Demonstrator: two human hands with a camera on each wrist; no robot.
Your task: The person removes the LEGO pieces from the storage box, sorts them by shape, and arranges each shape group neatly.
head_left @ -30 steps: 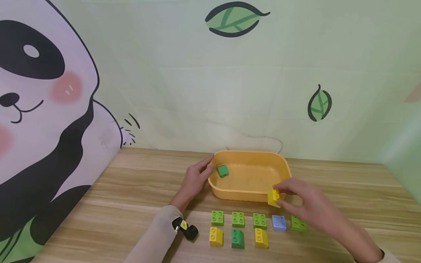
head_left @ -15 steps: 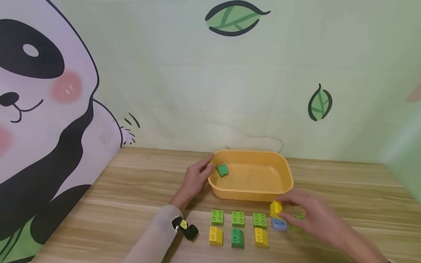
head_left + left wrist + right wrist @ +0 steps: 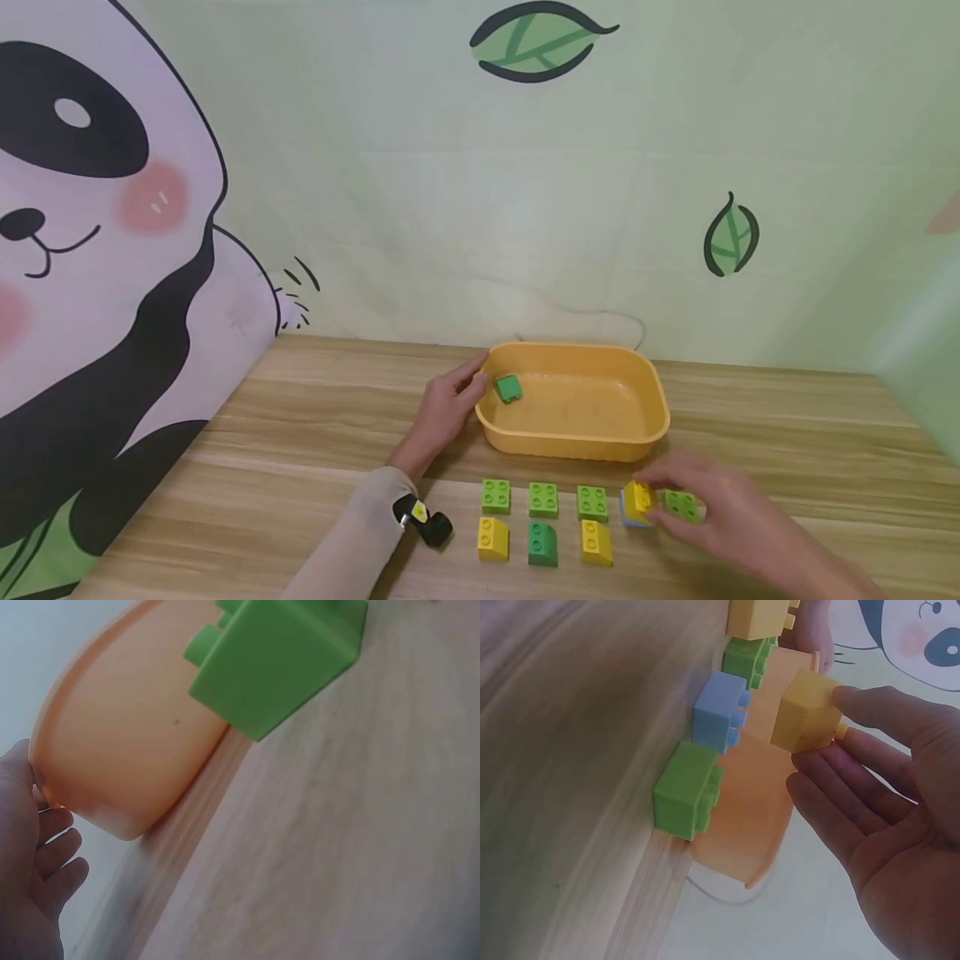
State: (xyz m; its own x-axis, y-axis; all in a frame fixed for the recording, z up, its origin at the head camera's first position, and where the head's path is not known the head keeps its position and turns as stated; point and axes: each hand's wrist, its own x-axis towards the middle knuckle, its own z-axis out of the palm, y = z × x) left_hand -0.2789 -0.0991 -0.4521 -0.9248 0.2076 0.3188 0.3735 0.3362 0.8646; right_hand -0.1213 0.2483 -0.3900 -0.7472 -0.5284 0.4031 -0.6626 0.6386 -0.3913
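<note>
My left hand (image 3: pixel 444 410) grips the left end of an orange tub (image 3: pixel 573 445), its thumb at the rim. In the left wrist view, the fingers curl beside the tub wall (image 3: pixel 112 742). Between thumb and fingers, my right hand (image 3: pixel 723 510) pinches a yellow sloped toy brick (image 3: pixel 638 502). The right wrist view shows this brick (image 3: pixel 806 712) a short gap above the studs of a blue brick (image 3: pixel 718 712). From the head, it covers most of the blue brick. To its right lies a light green brick (image 3: pixel 681 505), partly behind my fingers.
Left of the blue brick, several light green bricks (image 3: pixel 543 500) line up. A nearer row has two yellow sloped bricks (image 3: pixel 492 539) and a dark green one (image 3: pixel 542 544). Another green brick (image 3: pixel 507 388) lies inside the tub. A fabric backdrop (image 3: pixel 420 208) hangs behind the wooden table (image 3: pixel 330 392).
My right hand has brought the yellow brick from the tub's front right rim toward me and down, over the blue brick. The left hand and tub stay in place.
</note>
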